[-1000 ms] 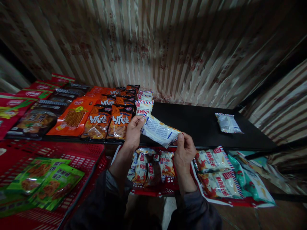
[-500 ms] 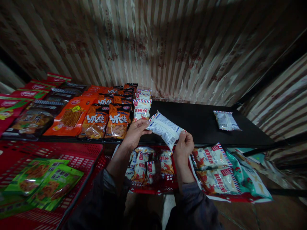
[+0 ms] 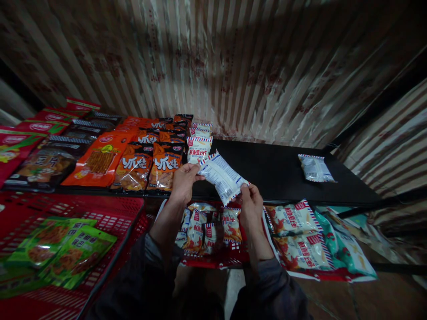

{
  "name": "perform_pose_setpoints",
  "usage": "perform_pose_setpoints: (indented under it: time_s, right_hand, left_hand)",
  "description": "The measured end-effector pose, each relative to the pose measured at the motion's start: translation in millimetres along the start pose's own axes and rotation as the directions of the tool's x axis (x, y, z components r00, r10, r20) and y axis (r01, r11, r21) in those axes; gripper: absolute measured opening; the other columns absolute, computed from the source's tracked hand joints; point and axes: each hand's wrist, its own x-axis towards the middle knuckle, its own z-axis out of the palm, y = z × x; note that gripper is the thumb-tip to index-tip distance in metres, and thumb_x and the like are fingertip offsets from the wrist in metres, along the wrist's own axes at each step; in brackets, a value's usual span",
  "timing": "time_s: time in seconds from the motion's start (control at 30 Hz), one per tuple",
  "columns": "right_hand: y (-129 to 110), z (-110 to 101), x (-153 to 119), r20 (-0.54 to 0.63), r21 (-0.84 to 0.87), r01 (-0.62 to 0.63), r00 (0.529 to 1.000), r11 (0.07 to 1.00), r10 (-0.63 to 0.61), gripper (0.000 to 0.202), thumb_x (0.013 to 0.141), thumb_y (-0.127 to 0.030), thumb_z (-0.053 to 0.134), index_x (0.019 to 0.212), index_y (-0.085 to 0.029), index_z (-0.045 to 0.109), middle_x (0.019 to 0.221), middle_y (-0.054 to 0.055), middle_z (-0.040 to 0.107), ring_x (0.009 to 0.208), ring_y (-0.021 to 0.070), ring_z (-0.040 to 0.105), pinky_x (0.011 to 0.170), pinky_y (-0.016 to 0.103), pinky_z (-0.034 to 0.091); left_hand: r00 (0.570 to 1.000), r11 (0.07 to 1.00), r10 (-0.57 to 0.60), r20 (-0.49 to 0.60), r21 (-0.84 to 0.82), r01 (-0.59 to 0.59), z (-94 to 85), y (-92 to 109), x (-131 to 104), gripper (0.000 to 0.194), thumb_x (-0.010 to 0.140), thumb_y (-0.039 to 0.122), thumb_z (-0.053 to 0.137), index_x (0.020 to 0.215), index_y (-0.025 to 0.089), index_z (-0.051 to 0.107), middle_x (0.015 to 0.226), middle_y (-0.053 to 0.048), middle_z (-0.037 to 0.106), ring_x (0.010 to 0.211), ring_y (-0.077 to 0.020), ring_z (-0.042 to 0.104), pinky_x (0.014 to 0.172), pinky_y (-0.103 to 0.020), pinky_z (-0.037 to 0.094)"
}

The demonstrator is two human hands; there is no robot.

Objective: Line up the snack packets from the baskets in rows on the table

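Note:
A white snack bag (image 3: pixel 223 177) with blue print and a barcode, its back side up, is stretched between my two hands above the front of the black shelf (image 3: pixel 260 171). My left hand (image 3: pixel 185 178) pinches its upper left corner. At the lower right corner, the fingers of my right hand (image 3: pixel 251 202) are closed on it. Just behind the bag stands a column of white snack bags (image 3: pixel 199 149) with red print, partly hidden. Below my hands, a red basket (image 3: pixel 220 262) holds several more white and red snack bags (image 3: pixel 202 229).
Orange and black snack bags (image 3: pixel 167 165), an orange bag (image 3: pixel 100 162) and dark bags (image 3: pixel 45 164) fill the shelf's left. One silver-white bag (image 3: pixel 316 169) lies at its right. Another red basket (image 3: pixel 110 222) holds green bags (image 3: pixel 78 258). White-red bags (image 3: pixel 303 251) lie right, beside a teal bag (image 3: pixel 347 244).
Both hands have shifted slightly to the left with the snack bag, closer to the column of white bags. The bag stays back side up in both hands.

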Motion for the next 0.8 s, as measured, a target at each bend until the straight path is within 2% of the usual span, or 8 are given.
perform_pose_setpoints:
  time_s: [0.13,0.23,0.37,0.5,0.67,0.8]
  right_hand:
    - [2.1,2.9,-1.1,0.030,0.023,-0.027,0.999,0.999,0.026,0.036,0.071,-0.048,0.069,0.089,-0.022,0.051,0.044,-0.015,0.046,0.034,0.0065,0.041,0.037,0.019,0.035]
    - [1.0,4.0,-1.8,0.047,0.037,-0.032,0.998,0.999,0.030,0.034,0.073,-0.045,0.068,0.088,-0.022,0.050,0.044,-0.015,0.044,0.033,0.0060,0.040,0.036,0.018,0.036]
    - [-5.3,5.1,-3.6,0.003,0.082,-0.007,1.000,0.997,0.007,0.033,0.071,-0.044,0.069,0.085,-0.023,0.047,0.044,-0.016,0.044,0.033,0.0059,0.043,0.036,0.018,0.038]
    - [-9.1,9.0,-6.7,-0.036,0.169,0.011,0.999,0.986,-0.005,0.038,0.065,-0.043,0.074,0.081,-0.023,0.046,0.046,-0.016,0.047,0.036,0.0049,0.045,0.039,0.018,0.043]
    - [-5.0,16.8,-16.5,0.013,0.178,-0.012,1.000,0.984,0.010,0.039,0.067,-0.044,0.074,0.085,-0.022,0.047,0.051,-0.013,0.055,0.041,0.0077,0.057,0.044,0.020,0.051]
    - [-2.9,19.9,-23.3,0.115,0.118,-0.053,0.993,0.992,0.039,0.040,0.068,-0.046,0.074,0.087,-0.021,0.049,0.055,-0.010,0.060,0.046,0.0098,0.063,0.045,0.019,0.051]
  left_hand:
    - [0.999,0.999,0.031,-0.038,0.015,-0.031,-0.8,-1.5,2.3,0.029,0.062,0.033,0.078,0.058,0.015,0.055,0.058,0.004,0.057,0.048,-0.0058,0.052,0.046,-0.019,0.046]
    - [0.999,0.999,0.044,-0.019,0.014,-0.044,-2.0,-1.5,2.3,0.029,0.062,0.034,0.078,0.059,0.015,0.056,0.058,0.004,0.057,0.049,-0.0066,0.052,0.047,-0.020,0.045]
    - [0.990,0.996,0.086,0.112,-0.039,-0.082,-1.4,-0.1,-1.6,0.034,0.063,0.043,0.079,0.066,0.016,0.058,0.066,0.002,0.062,0.060,-0.0094,0.057,0.061,-0.024,0.049]
    - [0.972,0.997,0.042,0.231,-0.080,-0.024,0.9,-1.6,-6.3,0.037,0.064,0.044,0.079,0.078,0.018,0.059,0.081,0.001,0.066,0.076,-0.0121,0.063,0.077,-0.029,0.051]
    - [0.942,0.988,-0.052,0.332,-0.123,0.098,2.7,-1.1,-10.5,0.044,0.064,0.040,0.081,0.098,0.023,0.060,0.092,0.000,0.067,0.084,-0.0139,0.064,0.078,-0.029,0.051]
    - [0.916,0.990,-0.029,0.400,-0.118,0.083,5.3,-0.6,-15.2,0.051,0.065,0.038,0.081,0.108,0.023,0.059,0.098,-0.001,0.068,0.090,-0.0167,0.064,0.078,-0.028,0.050]
